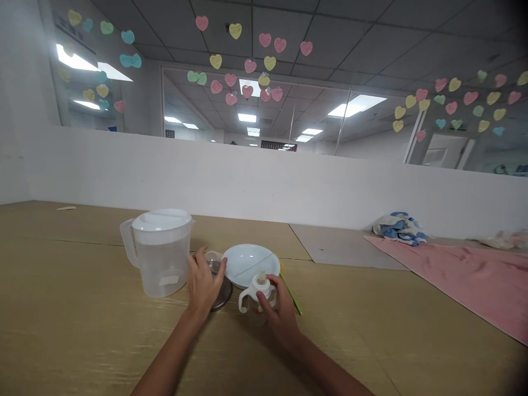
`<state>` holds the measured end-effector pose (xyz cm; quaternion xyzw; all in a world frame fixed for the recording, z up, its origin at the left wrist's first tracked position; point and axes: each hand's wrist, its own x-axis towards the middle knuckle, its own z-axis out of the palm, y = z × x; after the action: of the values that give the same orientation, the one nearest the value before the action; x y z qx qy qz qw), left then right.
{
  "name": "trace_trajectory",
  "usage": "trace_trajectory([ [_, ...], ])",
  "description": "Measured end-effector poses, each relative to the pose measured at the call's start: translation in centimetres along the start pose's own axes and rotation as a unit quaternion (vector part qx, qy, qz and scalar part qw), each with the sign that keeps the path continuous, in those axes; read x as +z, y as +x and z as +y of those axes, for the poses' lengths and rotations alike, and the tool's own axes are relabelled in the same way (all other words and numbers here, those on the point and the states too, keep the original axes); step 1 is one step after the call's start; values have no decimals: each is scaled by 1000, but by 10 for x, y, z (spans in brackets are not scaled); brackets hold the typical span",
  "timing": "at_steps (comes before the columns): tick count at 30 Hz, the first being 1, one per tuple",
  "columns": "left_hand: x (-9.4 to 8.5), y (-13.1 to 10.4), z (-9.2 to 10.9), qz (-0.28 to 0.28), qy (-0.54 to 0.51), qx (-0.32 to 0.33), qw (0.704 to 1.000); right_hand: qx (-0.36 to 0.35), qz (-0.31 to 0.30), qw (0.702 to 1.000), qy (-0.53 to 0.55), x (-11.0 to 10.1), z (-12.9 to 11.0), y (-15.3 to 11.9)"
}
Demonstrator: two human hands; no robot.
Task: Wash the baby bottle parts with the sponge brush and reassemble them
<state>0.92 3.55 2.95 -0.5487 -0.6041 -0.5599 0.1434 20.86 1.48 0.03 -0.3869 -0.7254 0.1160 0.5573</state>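
Shiny tan tabletop [124, 341] under a plain white wall [247, 181] here, with the right hand [282, 316] clamped on a smooth white-topped, two-handled baby bottle [260, 287] and the left hand [204, 283] wrapped round a clear round cup [214, 256] at about ten o'clock from it. Cloudy plastic pitcher's [163, 258] further out at ten, glossy round white bowl [247, 261] at twelve, soft-looking pink cloth [462, 275] way off at three.

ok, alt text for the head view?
Right hand holds a two-handled baby bottle; left hand is around a clear cup. A lidded pitcher stands left of them, a white bowl just behind, a pink cloth far right.
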Motion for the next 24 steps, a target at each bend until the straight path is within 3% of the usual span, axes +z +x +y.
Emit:
trace_trajectory([
  [2,-3,-5,9,35,-74,51,995,-1,-1,1000,1,-1,-1,0],
  [4,-3,-13,19,30,-126,117,985,2,-8,1000,6,-1,-2,1],
  [9,4,-34,35,-80,-181,227,954,17,-32,999,20,-3,-5,0],
  [14,7,-40,37,-181,-218,180,942,33,-34,999,17,-3,-8,1],
  [20,5,-40,39,-183,-243,188,934,77,-2,997,32,0,-7,-1],
  [24,4,-42,42,-226,-241,176,927,80,22,996,26,1,-3,-3],
])
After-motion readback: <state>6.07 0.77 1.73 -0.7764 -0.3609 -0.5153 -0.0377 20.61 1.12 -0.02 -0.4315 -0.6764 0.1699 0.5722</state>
